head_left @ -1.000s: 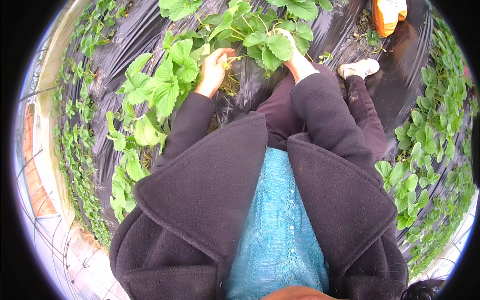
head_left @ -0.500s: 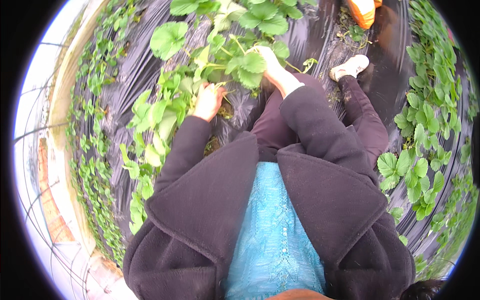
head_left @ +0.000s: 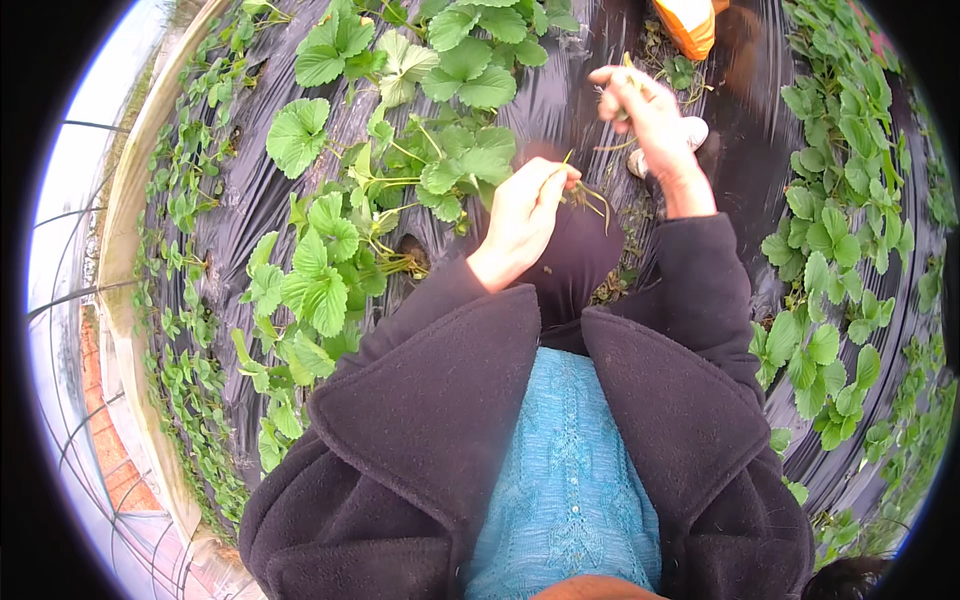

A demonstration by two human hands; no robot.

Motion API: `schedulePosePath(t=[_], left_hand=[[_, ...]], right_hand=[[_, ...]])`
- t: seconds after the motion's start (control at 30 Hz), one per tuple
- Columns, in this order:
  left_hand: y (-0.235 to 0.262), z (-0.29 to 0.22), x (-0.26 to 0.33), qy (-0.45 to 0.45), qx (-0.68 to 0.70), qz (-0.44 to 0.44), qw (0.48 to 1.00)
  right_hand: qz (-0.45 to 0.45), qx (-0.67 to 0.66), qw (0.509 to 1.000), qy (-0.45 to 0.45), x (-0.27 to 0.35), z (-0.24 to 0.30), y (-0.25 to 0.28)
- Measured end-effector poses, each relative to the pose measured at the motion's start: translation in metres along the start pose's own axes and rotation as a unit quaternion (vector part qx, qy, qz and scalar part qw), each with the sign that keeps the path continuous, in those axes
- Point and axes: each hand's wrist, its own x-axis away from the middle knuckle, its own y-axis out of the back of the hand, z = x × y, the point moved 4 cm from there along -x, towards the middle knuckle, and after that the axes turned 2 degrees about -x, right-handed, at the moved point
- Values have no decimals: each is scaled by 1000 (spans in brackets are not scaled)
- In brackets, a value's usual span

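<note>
My left hand [head_left: 522, 218] is closed over my knee, with a small bunch of thin stalks [head_left: 597, 200] poking out past its fingertips. Farther to the right, my right hand [head_left: 650, 118] is raised beside the white shoe and is slightly blurred. Its fingers are curled round a thin stalk [head_left: 612, 149], whose ends show above and to the left of the hand. Left of my left hand stands a leafy strawberry plant [head_left: 460, 160], its stems rising from a hole in the black plastic sheet [head_left: 480, 250].
More strawberry plants [head_left: 325, 275] line the bed at left, and another row [head_left: 820, 230] runs along the right. An orange bag [head_left: 688, 28] lies at the far end of the furrow. My white shoe [head_left: 693, 131] rests in the furrow. A pale sheet edge [head_left: 125, 230] borders the left side.
Both hands have left the strawberry plant and moved right, my right hand farther toward the orange bag. Thin stalks now show in them, away from the leaves.
</note>
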Motion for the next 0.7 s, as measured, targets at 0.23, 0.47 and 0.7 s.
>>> schedulePosePath(t=[0.23,0.47,0.7], left_hand=[[-39,49,-72,112,187,8,976],[-39,121,-74,178,325,39,928],[78,204,-36,332,294,-140,885]], right_hand=[[-63,-109,984,-125,28,-77,-12],[9,-81,965,-248,21,-110,6],[-79,-203,955,-200,-5,-111,12]])
